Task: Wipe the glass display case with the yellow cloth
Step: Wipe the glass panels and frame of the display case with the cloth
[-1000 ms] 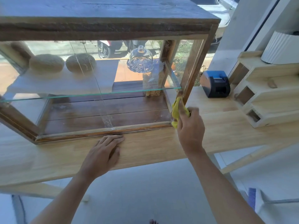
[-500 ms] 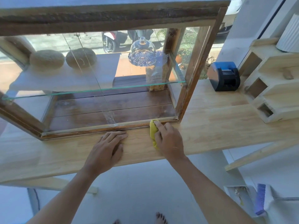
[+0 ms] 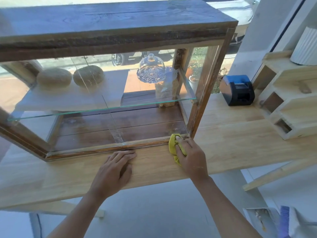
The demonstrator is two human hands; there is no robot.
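Moved since half a second ago: right hand [image 3: 190, 156] and cloth [image 3: 174, 147] have slid rightward along the bottom rail of the case [image 3: 118, 38], from left of the corner post to just beside it. Left hand [image 3: 114, 170] unchanged.

Right hand: fingers curled over the bunched yellow cloth, gripping it; cloth pressed against the case's lower front rail at its near right corner, its lower end trailing onto the counter [image 3: 240, 140].

Left hand: flat, palm down, fingers together, holding nothing; resting on the counter to the left of the right hand, fingertips touching or nearly touching the rail.

Case: wooden frame, glass panes, dark plank top; stands on the counter directly beyond both hands.

Inside, on the glass shelf [image 3: 103, 109]: two round loaves [image 3: 54, 79] beyond the left hand; a glass dome [image 3: 151, 68] beyond and between the hands.

Right of the right hand, well apart: a black and blue printer [image 3: 237, 90]; beyond it a stepped wooden rack [image 3: 289, 107].
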